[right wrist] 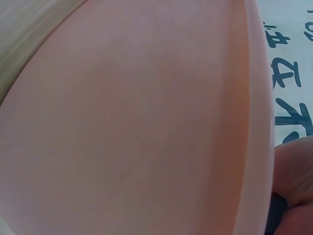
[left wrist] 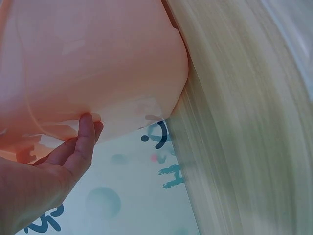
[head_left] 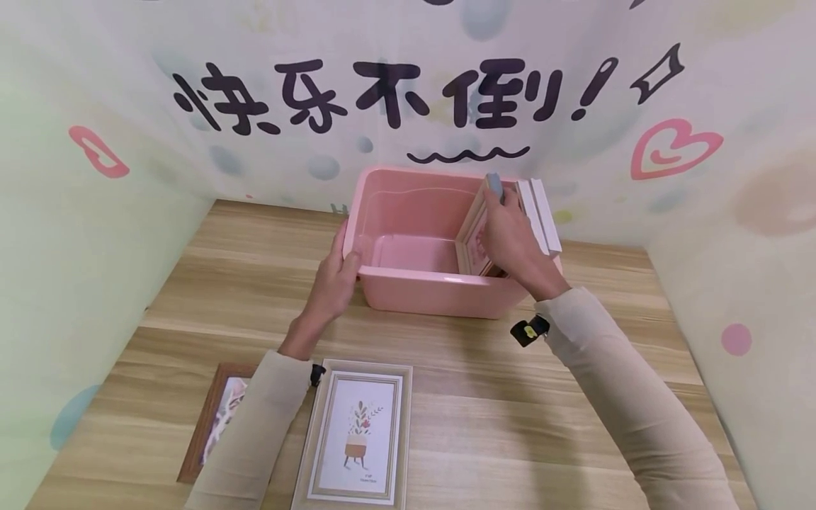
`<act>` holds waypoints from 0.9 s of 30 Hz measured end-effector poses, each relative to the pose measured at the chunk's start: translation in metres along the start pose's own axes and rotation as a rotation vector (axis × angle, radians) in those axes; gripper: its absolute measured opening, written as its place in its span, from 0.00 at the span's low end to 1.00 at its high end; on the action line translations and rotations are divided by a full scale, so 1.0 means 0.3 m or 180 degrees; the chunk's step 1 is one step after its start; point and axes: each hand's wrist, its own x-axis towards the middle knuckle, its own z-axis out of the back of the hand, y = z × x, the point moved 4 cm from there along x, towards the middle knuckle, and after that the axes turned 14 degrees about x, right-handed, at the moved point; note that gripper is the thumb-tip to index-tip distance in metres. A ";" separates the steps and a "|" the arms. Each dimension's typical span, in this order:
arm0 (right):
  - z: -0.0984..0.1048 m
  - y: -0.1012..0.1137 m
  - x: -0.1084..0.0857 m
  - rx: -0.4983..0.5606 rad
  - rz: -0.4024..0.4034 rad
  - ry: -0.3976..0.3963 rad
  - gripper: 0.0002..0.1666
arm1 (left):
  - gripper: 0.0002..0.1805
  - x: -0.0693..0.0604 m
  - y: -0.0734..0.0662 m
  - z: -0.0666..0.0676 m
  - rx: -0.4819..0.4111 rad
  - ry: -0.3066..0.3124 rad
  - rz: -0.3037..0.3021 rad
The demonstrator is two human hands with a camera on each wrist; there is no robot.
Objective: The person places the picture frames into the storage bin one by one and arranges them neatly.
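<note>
My left hand (head_left: 334, 278) grips the pink tub (head_left: 440, 296) by its rim while my right hand (head_left: 512, 239) clasps a picture frame (head_left: 469, 239) inside.

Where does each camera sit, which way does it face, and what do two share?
Head: worn on the head, facing forward and down at the pink bin and wooden table; the left hand, right hand and sleeved forearms show.
Left wrist: worn there, facing the bin's outside, with table and patterned backdrop beyond; the left hand shows at lower left.
Right wrist: worn there, facing the bin's outer wall; part of the right hand shows at the right edge.
Head and left wrist share the left hand and bin.
</note>
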 end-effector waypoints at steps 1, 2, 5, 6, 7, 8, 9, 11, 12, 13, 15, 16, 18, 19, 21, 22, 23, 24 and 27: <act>-0.001 -0.001 0.002 -0.0067 0.0040 0.0005 0.45 | 0.34 0.000 0.000 -0.001 0.0004 -0.0002 -0.0005; -0.002 -0.002 0.003 -0.0152 0.0081 0.0020 0.45 | 0.34 -0.001 -0.001 -0.001 0.0009 -0.0001 -0.0009; -0.011 -0.003 0.005 -0.0554 0.0198 0.0104 0.45 | 0.34 0.001 -0.001 -0.001 0.0032 -0.0003 0.0001; -0.015 -0.003 0.005 -0.0714 0.0226 0.0139 0.45 | 0.34 0.001 -0.001 -0.001 0.0024 0.0003 0.0003; -0.019 -0.002 0.005 -0.0899 0.0249 0.0173 0.44 | 0.34 0.002 -0.002 -0.001 0.0019 0.0008 0.0008; -0.022 0.000 0.005 -0.1045 0.0260 0.0199 0.44 | 0.34 0.002 -0.003 0.000 0.0008 0.0012 0.0014; -0.025 0.000 0.004 -0.1164 0.0258 0.0221 0.44 | 0.34 0.002 -0.003 0.000 -0.0007 0.0014 0.0019; -0.026 0.000 0.003 -0.1339 0.0248 0.0221 0.43 | 0.34 0.003 -0.004 0.000 -0.0016 0.0018 0.0031; -0.024 -0.002 0.001 -0.1391 0.0232 0.0210 0.43 | 0.34 0.002 -0.005 -0.001 -0.0021 0.0022 0.0032; -0.022 -0.004 0.000 -0.1425 0.0210 0.0201 0.44 | 0.34 0.002 -0.005 -0.002 -0.0019 0.0020 0.0027; -0.015 -0.009 -0.003 -0.1447 0.0157 0.0177 0.44 | 0.34 0.002 -0.004 -0.002 -0.0001 0.0011 0.0024; -0.011 -0.012 -0.004 -0.1456 0.0127 0.0177 0.45 | 0.34 0.002 -0.004 -0.003 0.0011 0.0004 0.0019; -0.004 -0.016 -0.005 -0.1449 0.0068 0.0189 0.45 | 0.34 0.001 -0.001 -0.002 0.0031 -0.0016 0.0023; -0.001 -0.019 -0.005 -0.1433 0.0034 0.0201 0.44 | 0.34 0.000 0.001 -0.001 0.0038 -0.0025 0.0033; 0.005 -0.023 -0.004 -0.1408 -0.0026 0.0221 0.44 | 0.34 0.000 0.002 0.001 0.0036 -0.0032 0.0040; 0.006 -0.024 -0.003 -0.1390 -0.0056 0.0234 0.44 | 0.34 0.000 0.002 0.002 0.0034 -0.0031 0.0041; 0.007 -0.025 -0.002 -0.1365 -0.0084 0.0242 0.44 | 0.34 0.000 0.002 0.002 0.0033 -0.0027 0.0040; 0.008 -0.027 -0.002 -0.1345 -0.0107 0.0247 0.44 | 0.34 0.000 0.001 0.002 0.0026 -0.0023 0.0031; 0.009 -0.030 -0.002 -0.1297 -0.0145 0.0257 0.45 | 0.33 -0.001 0.000 0.000 0.0019 -0.0007 0.0001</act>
